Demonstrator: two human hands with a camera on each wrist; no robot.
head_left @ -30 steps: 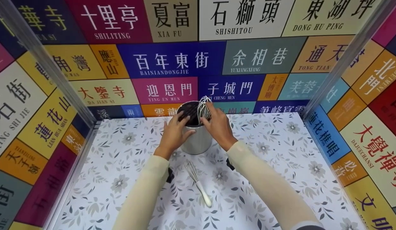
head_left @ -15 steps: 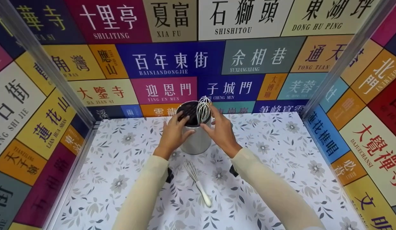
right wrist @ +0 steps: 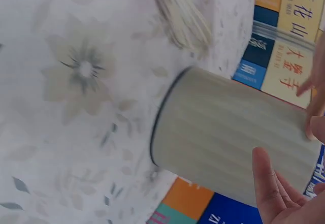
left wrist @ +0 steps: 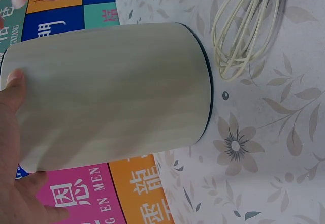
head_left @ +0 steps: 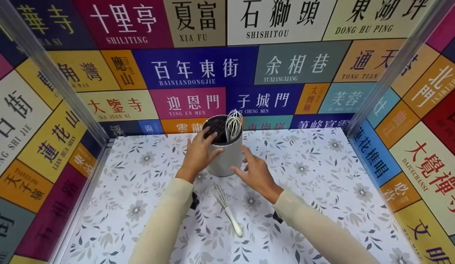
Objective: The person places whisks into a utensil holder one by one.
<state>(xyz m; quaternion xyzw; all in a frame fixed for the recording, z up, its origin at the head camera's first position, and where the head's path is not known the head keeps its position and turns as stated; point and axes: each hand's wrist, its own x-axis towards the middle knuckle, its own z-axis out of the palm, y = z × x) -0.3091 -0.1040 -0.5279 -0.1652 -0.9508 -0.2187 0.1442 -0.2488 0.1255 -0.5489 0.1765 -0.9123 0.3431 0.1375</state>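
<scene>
The left hand's fingers curl over the rim of the container, with its thumb against the near wall, so the left hand [head_left: 201, 154] grips the container [head_left: 227, 162] at its top left. The right hand [head_left: 258, 172] has its fingers loosely extended and holds nothing, just beside the container's right wall; whether a fingertip touches is unclear. One whisk [head_left: 234, 126] stands wires-up at the right of the container's mouth. Another whisk [head_left: 228, 211] lies before the container, white handle toward the person. Beneath the container spreads a floral-patterned tabletop [head_left: 128, 176]; behind it rise lettered panels [head_left: 194, 68].
</scene>
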